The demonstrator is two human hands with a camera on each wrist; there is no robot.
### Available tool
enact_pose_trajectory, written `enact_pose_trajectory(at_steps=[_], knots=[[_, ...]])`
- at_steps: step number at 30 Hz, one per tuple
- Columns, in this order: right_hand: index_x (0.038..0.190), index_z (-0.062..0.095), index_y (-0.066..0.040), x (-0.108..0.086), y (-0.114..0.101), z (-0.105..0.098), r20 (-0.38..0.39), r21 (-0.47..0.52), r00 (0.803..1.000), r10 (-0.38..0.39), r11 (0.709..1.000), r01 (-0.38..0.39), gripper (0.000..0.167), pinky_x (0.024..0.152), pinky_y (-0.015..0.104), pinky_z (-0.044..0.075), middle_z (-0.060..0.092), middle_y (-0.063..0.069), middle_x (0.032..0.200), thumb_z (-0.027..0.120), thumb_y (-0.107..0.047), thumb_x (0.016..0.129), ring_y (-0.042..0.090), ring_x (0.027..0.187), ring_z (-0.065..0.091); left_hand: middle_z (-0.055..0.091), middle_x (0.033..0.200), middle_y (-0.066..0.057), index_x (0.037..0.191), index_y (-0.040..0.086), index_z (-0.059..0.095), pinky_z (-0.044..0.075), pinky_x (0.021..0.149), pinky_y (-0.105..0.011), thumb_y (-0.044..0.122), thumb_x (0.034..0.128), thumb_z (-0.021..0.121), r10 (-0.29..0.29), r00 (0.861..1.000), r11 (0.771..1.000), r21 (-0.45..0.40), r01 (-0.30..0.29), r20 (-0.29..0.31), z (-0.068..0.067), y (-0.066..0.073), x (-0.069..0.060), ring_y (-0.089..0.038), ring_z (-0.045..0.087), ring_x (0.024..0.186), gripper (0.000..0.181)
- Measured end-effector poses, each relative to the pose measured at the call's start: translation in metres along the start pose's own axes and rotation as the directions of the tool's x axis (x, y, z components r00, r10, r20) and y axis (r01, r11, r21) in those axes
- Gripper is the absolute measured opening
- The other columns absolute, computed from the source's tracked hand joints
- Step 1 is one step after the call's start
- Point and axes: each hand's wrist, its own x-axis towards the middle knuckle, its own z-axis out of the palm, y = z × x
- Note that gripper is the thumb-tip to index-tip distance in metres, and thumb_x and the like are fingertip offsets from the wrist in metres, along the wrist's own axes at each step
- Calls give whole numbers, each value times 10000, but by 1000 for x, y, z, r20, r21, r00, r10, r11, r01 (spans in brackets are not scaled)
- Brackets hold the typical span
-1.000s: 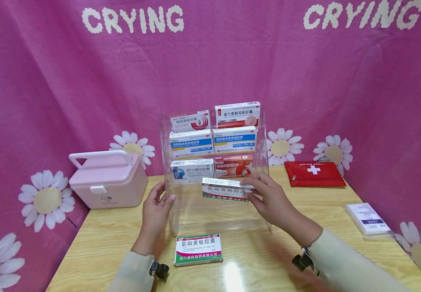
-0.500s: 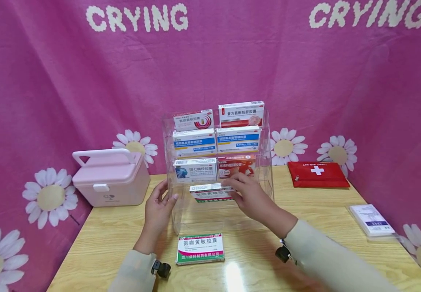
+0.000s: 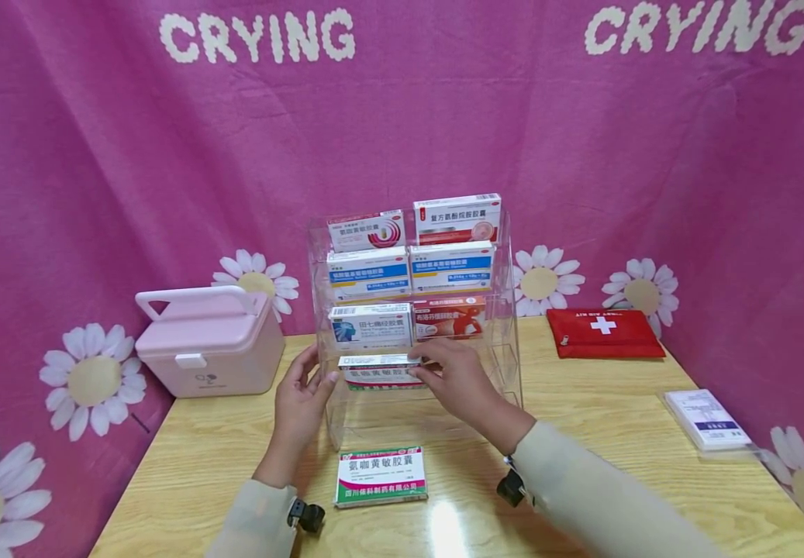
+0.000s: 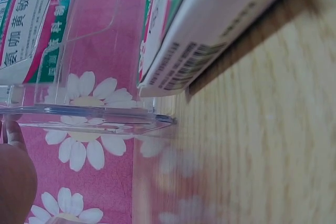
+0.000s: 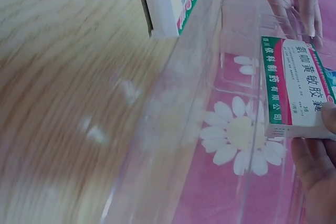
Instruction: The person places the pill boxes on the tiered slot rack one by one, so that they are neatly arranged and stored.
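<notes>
In the head view a clear tiered display rack [image 3: 402,422] stands mid-table, its upper tiers holding several medicine boxes. My right hand [image 3: 459,387] pinches the right end of a green, white and magenta medicine box [image 3: 377,373], held at the left of a lower tier. The same medicine box [image 5: 295,85] shows in the right wrist view, between thumb and fingers. My left hand [image 3: 301,399] grips the rack's left side edge, with the thumb in front and the fingers partly hidden behind. A matching medicine box [image 3: 381,477] lies on the table before the rack.
A pink lidded case [image 3: 209,349] with a handle stands left of the rack. To the right lie a red first aid pouch [image 3: 605,333] and a white-and-purple box [image 3: 707,420]. A pink curtain [image 3: 402,116] hangs behind the wooden table [image 3: 583,411].
My right hand has carried the green, white and magenta medicine box leftward across the rack, to the left half of the tier below the white box. The left hand keeps its hold on the rack.
</notes>
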Motion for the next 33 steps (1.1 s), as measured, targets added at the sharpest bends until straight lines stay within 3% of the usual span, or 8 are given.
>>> enact_pose_trajectory(at_steps=[6,13,21,25,28,30,33], knots=[[1109,835,-124,2,-2,11,-35,-48,999,-3,999,1,163,880,317,705,776,52,1188,854,-105,949,214,1043,754,557,1566,-239,1581,3,507,545,1100,-141,-65,1003,726,-15,1000,999,31,15,-3,0,0,0,-363,525,1489,622],[1086,832,-118,0,-2,16,-73,-92,996,-54,995,48,140,849,289,701,771,46,1166,854,-102,949,197,1010,762,571,1559,-221,1577,9,516,520,1130,-139,-35,1003,744,-5,1000,999,46,5,1,-1,1,0,-329,519,1490,619],[1379,734,-158,-9,-3,10,-27,-110,1000,14,994,-17,409,897,363,706,721,43,1361,837,-183,983,225,1086,759,559,1565,-227,1586,11,504,521,1130,-155,-47,1010,728,-13,1000,999,48,13,7,-1,1,-1,-354,513,1505,620],[1430,679,-148,-25,3,6,-17,-100,1000,-4,995,2,502,926,409,689,701,41,1364,860,-199,964,240,1106,724,561,1561,-233,1585,6,503,526,1121,-148,-52,1012,722,-12,1000,999,47,12,7,-1,1,-2,-363,517,1500,616],[1398,687,-120,-43,9,1,39,-51,998,-50,997,52,505,927,387,673,715,33,1287,882,-213,942,233,1084,707,558,1557,-242,1582,-4,501,527,1125,-150,-63,1010,718,-10,1000,999,36,10,10,-1,0,-2,-366,520,1492,614],[1369,696,-116,-55,12,-2,120,-2,990,-77,997,78,495,925,362,665,723,14,1234,892,-226,928,214,1064,703,556,1564,-238,1582,-2,503,525,1130,-152,-62,1011,717,-13,1000,999,37,13,10,-1,1,-2,-360,518,1494,613],[1363,691,-125,-69,17,-5,291,80,951,-101,994,81,515,942,358,659,730,1,1229,906,-253,912,190,1075,695,552,1581,-222,1586,16,507,521,1130,-153,-51,1013,721,-23,1000,999,44,23,3,-2,2,-2,-353,513,1502,616]])
